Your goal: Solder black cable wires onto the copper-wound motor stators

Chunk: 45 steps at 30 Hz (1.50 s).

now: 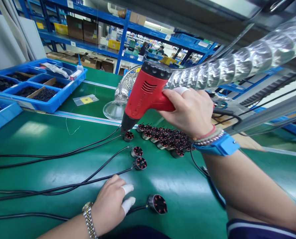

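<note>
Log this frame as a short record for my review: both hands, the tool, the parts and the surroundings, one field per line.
Right hand: right hand grips the handle of a red heat gun
Left hand: left hand over the nearest black cable; grip unclear
Tool position: nozzle angled down beside the farthest cabled part
Parts: four cabled, spaced apart; a close-packed group to their right
Surroundings: green table, blue tray, silver flexible duct
</note>
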### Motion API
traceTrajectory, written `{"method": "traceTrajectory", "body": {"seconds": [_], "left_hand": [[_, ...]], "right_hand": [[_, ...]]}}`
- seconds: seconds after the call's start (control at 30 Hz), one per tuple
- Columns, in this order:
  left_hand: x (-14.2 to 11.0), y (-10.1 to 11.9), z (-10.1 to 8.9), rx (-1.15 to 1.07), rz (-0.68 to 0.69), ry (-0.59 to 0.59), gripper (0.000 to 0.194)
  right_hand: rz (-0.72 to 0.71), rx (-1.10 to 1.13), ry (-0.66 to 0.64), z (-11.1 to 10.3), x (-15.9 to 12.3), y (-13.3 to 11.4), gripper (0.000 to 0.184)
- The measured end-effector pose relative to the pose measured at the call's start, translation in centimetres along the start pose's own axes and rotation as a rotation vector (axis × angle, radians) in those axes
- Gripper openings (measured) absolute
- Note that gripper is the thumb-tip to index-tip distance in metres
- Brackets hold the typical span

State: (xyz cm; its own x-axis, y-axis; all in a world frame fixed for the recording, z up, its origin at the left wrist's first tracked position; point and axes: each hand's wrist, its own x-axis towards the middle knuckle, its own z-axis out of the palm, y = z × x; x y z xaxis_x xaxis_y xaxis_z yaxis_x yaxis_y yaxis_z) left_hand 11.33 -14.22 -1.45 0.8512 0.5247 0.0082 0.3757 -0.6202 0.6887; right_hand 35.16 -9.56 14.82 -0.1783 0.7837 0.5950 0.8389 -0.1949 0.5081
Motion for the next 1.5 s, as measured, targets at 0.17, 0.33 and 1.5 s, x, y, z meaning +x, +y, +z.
{"method": "traceTrajectory", "body": {"seconds": [0.17,0.33,1.5], "left_hand": [[-0.1,0.1,-0.1,-0.004,-0.012,-0.005,0.018],[-0.1,0.1,-0.1,0.007,-0.013,-0.006,0.019],[-0.2,0.0,0.0,0.075,0.034,0.031,0.02]], "right_hand": [[-0.005,-0.002,-0.002,-0.1,-0.2,-0.1,0.032],[-0.013,-0.004,-0.017,-0.3,-0.4,0.0,0.031],[0.012,0.027,-0.082,-2.7,-1.9,1.2,0.034]]}}
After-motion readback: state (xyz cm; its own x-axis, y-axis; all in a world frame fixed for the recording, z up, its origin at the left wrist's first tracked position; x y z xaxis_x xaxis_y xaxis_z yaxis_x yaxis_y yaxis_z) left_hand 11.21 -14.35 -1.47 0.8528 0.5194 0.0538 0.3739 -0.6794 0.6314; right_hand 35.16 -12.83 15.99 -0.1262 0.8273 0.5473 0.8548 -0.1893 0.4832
